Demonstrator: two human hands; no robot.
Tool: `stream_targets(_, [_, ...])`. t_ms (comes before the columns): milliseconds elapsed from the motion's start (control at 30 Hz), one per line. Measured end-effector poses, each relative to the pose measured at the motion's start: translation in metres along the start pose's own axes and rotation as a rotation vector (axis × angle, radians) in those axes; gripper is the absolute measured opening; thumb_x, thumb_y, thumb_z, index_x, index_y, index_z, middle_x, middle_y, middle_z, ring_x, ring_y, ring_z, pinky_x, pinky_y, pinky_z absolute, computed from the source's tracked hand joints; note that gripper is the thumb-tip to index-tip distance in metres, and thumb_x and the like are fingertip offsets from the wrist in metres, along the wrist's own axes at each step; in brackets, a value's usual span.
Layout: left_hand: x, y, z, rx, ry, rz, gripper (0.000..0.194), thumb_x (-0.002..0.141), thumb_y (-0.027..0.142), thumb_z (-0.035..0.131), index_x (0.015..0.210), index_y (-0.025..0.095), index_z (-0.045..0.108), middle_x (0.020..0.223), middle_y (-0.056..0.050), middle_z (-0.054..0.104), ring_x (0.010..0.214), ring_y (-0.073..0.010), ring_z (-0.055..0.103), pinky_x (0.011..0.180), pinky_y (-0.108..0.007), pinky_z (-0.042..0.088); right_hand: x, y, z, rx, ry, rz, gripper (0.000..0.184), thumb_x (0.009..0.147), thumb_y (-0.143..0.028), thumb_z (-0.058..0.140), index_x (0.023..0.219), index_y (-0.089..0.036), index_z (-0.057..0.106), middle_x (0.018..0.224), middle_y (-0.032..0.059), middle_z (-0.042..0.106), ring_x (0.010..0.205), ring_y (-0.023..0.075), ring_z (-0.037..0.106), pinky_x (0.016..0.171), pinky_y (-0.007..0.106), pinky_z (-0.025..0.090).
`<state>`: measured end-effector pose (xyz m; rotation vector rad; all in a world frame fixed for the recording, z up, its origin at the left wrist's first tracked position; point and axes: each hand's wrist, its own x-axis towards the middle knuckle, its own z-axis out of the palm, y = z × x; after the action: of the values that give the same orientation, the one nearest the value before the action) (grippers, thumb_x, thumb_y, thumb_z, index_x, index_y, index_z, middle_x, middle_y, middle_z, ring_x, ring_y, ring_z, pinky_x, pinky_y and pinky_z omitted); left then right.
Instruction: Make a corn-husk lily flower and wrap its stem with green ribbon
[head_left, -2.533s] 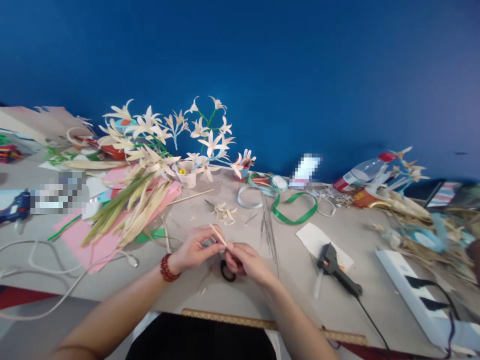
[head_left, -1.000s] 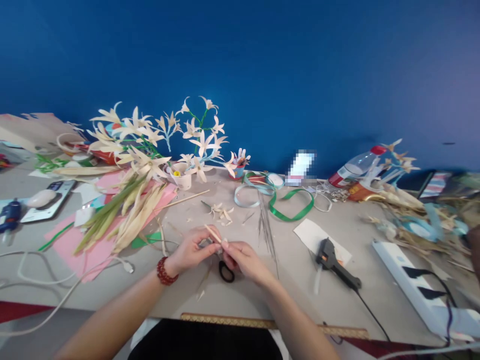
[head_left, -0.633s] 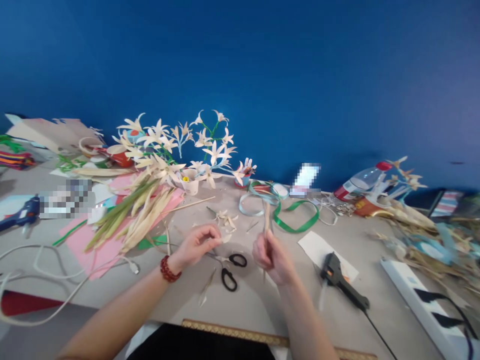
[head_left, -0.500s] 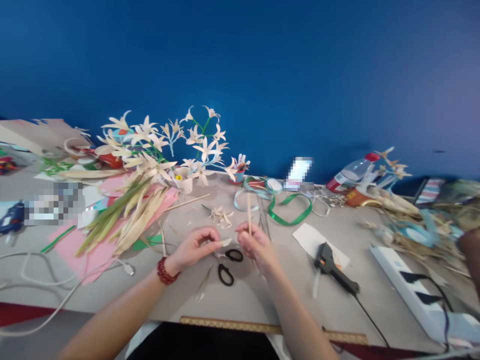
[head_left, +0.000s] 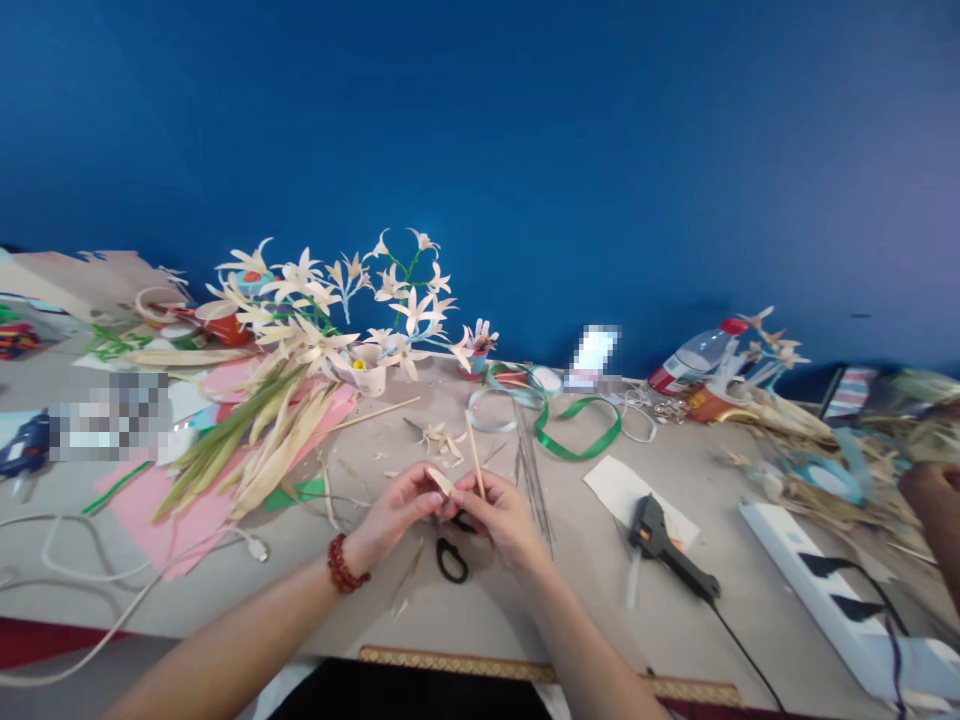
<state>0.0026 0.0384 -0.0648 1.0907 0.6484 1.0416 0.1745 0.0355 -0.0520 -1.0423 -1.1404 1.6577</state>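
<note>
1. Since the earlier frame, your right hand (head_left: 499,510) has closed in on your left hand (head_left: 409,500).
2. Left hand: thumb and fingers pinch the pale piece (head_left: 440,481). Right hand: fingers curl around the stick (head_left: 475,452), thumb at the piece.
3. Piece sits above the counter (head_left: 487,620), near the scissors (head_left: 451,562).
4. Judged step: working the piece by hand. Next move appears to need a steady left pinch.

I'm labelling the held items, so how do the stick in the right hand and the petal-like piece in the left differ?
Shape: the stick is long and narrow; the petal-like piece is shorter and broader.
Pose: the stick points steeply up from the right hand; the petal-like piece lies more slanted in the left hand.
Both are pale cream.
</note>
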Motion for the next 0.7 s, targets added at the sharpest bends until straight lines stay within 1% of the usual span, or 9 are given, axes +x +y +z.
stream_targets(100, [-0.001,-0.001,0.005,0.09,0.088,0.031,0.02,0.084,0.035,0.067,0.084,0.016,0.06,0.072,0.0,0.06,0.067,-0.0126,0.055,0.065,-0.025,0.042,-0.002,0.0,0.002,-0.007,0.029,-0.018,0.032,0.075,-0.045,0.074,0.077,-0.016,0.062,0.063,0.0025,0.069,0.043,0.0069,0.042,0.042,0.02,0.024])
stream_targets(167, [-0.001,-0.002,0.004,0.142,0.147,0.05,0.02,0.085,0.035,0.065,0.079,0.016,0.06,0.073,0.0,0.058,0.066,-0.0122,0.053,0.063,-0.024,0.041,-0.003,-0.001,0.003,-0.038,0.036,-0.027,0.032,0.075,-0.046,0.074,0.076,-0.016,0.061,0.063,0.0025,0.069,0.045,0.0077,0.045,0.042,0.02,0.026])
stream_targets(233, [-0.002,-0.002,0.003,0.176,0.179,0.066,0.022,0.085,0.036,0.065,0.077,0.016,0.06,0.074,0.0,0.057,0.067,-0.0124,0.053,0.063,-0.025,0.042,-0.003,-0.001,0.003,-0.067,0.031,-0.027,0.033,0.075,-0.046,0.074,0.075,-0.016,0.061,0.062,0.0024,0.068,0.046,0.0081,0.045,0.043,0.02,0.026])
stream_targets(300, [-0.003,-0.003,0.002,0.186,0.171,0.058,0.022,0.086,0.036,0.064,0.077,0.016,0.059,0.074,0.0,0.057,0.066,-0.0124,0.055,0.063,-0.025,0.043,-0.003,0.0,0.004,-0.067,0.021,-0.016,0.033,0.076,-0.047,0.073,0.075,-0.016,0.06,0.061,0.0021,0.068,0.045,0.008,0.045,0.042,0.02,0.025])
stream_targets(433, [-0.005,-0.002,0.003,0.175,0.115,0.056,0.019,0.089,0.033,0.059,0.08,0.017,0.056,0.072,0.001,0.056,0.064,-0.0121,0.057,0.063,-0.026,0.043,-0.003,0.002,0.006,-0.043,0.012,0.003,0.033,0.077,-0.046,0.071,0.074,-0.016,0.058,0.061,0.0016,0.067,0.044,0.0072,0.041,0.042,0.02,0.023])
stream_targets(533, [-0.006,0.002,0.003,0.222,0.135,0.089,0.019,0.089,0.031,0.059,0.078,0.017,0.057,0.074,0.001,0.054,0.065,-0.0117,0.056,0.064,-0.025,0.043,-0.003,0.003,0.009,-0.018,-0.001,0.007,0.032,0.077,-0.045,0.071,0.074,-0.017,0.057,0.06,0.0014,0.067,0.043,0.0066,0.039,0.042,0.02,0.024])
stream_targets(700, [-0.007,0.012,0.003,0.293,0.158,0.107,0.023,0.088,0.033,0.06,0.072,0.016,0.058,0.073,0.0,0.052,0.066,-0.0126,0.053,0.062,-0.025,0.042,-0.004,0.002,0.013,-0.013,-0.004,0.01,0.032,0.075,-0.045,0.072,0.072,-0.017,0.055,0.057,0.0002,0.065,0.043,0.0067,0.039,0.043,0.02,0.026])
